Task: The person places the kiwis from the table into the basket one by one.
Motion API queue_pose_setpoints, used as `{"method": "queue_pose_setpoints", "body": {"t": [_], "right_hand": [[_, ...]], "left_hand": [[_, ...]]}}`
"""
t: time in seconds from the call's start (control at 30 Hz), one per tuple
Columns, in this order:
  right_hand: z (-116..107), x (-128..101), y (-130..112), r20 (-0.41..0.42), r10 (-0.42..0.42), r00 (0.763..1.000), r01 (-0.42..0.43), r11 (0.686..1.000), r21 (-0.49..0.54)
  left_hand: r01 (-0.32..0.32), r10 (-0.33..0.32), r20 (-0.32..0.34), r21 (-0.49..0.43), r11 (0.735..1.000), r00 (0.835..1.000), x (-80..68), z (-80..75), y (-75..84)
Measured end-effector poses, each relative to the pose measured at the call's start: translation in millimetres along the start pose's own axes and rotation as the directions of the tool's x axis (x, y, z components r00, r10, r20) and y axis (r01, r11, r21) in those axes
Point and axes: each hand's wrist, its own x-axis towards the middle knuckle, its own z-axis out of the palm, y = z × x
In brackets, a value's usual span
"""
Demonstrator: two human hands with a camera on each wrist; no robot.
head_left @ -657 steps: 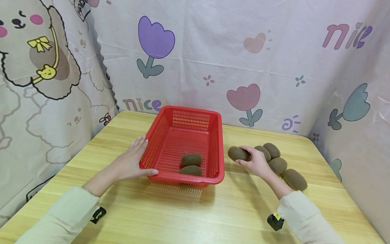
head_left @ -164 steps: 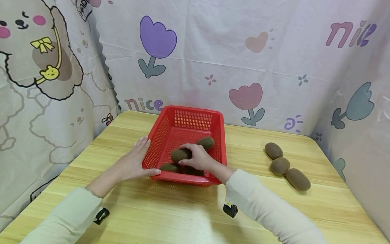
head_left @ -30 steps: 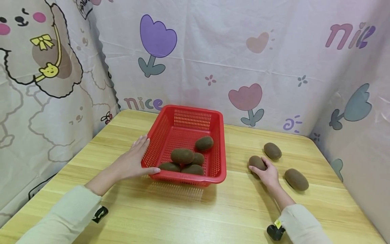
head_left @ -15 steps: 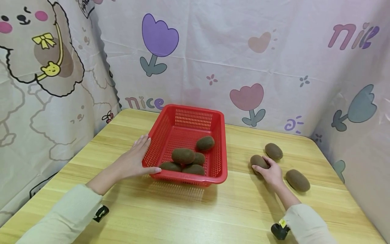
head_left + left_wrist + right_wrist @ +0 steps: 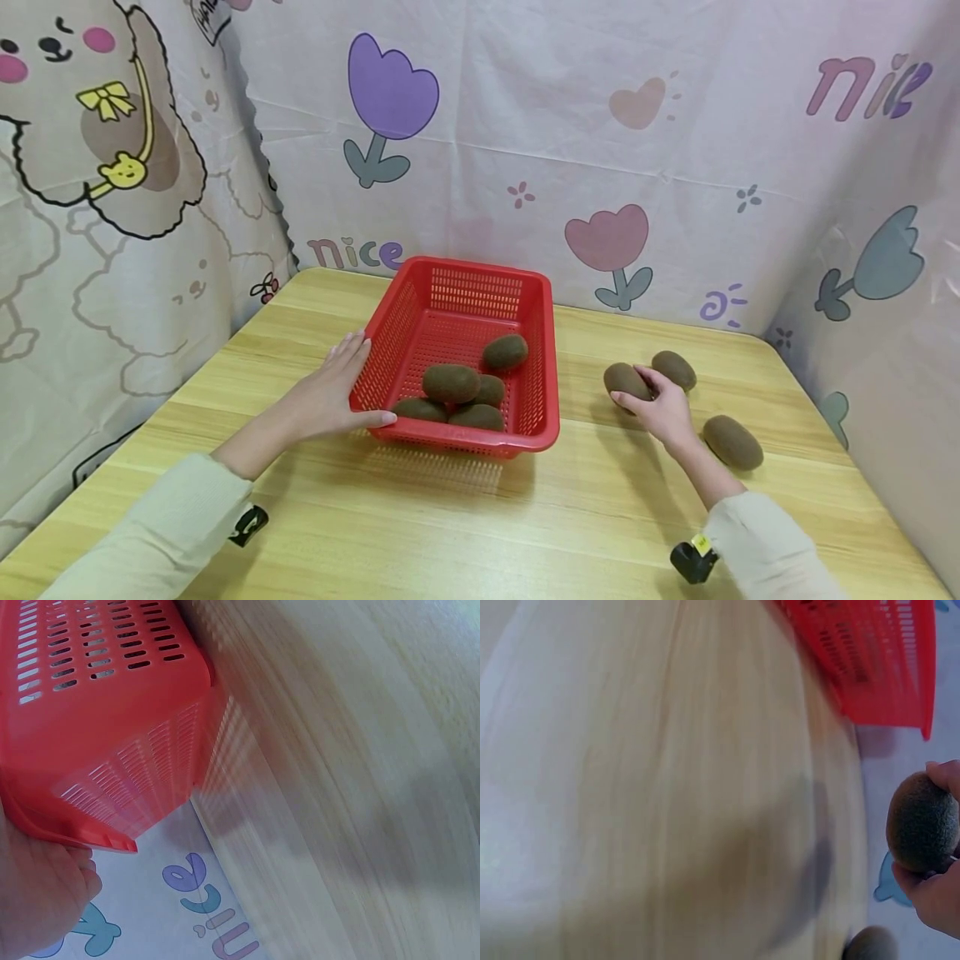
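My right hand (image 5: 663, 410) grips a brown kiwi (image 5: 626, 382) between thumb and fingers, to the right of the red basket (image 5: 546, 375). In the right wrist view this kiwi (image 5: 922, 823) hangs above the table, its shadow lying apart from it. My left hand (image 5: 318, 398) rests on the basket's near left corner, its thumb along the front rim and its straight fingers against the left side. Several kiwis lie inside the basket near its front and right; one kiwi (image 5: 451, 382) sits on top of others. The left wrist view shows the perforated basket wall (image 5: 112, 742).
Two more kiwis lie on the wooden table (image 5: 600, 517) at the right: one kiwi (image 5: 674, 370) behind my right hand, another kiwi (image 5: 732, 442) beside my wrist. A patterned cloth (image 5: 480, 108) hangs along the back and sides.
Earlier the basket held two kiwis; now several are in it and fewer lie on the right. In the last half second my right hand has raised its kiwi slightly leftward. My left hand stays.
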Motion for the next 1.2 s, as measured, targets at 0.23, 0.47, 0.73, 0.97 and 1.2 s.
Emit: {"method": "queue_pose_setpoints", "body": {"t": [0.23,0.47,0.73,0.97,1.2], "right_hand": [[0.4,0.4,-23.0,0.012,-0.09,0.996,0.09,0.996,0.006],[3.8,1.7,-49.9,0.033,-0.198,0.98,0.199,0.98,-0.012],[16.1,6.1,-84.7,0.073,-0.293,0.953,0.295,0.956,-0.005],[36.6,10.1,-113.0,0.122,-0.365,0.923,0.368,0.93,-0.003],[57.3,9.3,-133.2,0.204,-0.414,0.887,0.423,0.906,0.0]], "left_hand": [[0.0,0.0,0.002,-0.002,1.0,1.0,-0.2,-0.4,0.2],[0.002,-0.002,0.004,-0.003,1.0,1.0,-0.5,-0.9,0.5],[-0.002,0.002,0.002,-0.001,1.0,1.0,-0.6,-0.3,-0.6],[-0.007,0.007,0.0,-0.008,1.0,1.0,-1.1,0.2,-1.8],[-0.008,0.008,0.001,-0.015,1.0,1.0,-0.5,-0.4,-0.8]]}}
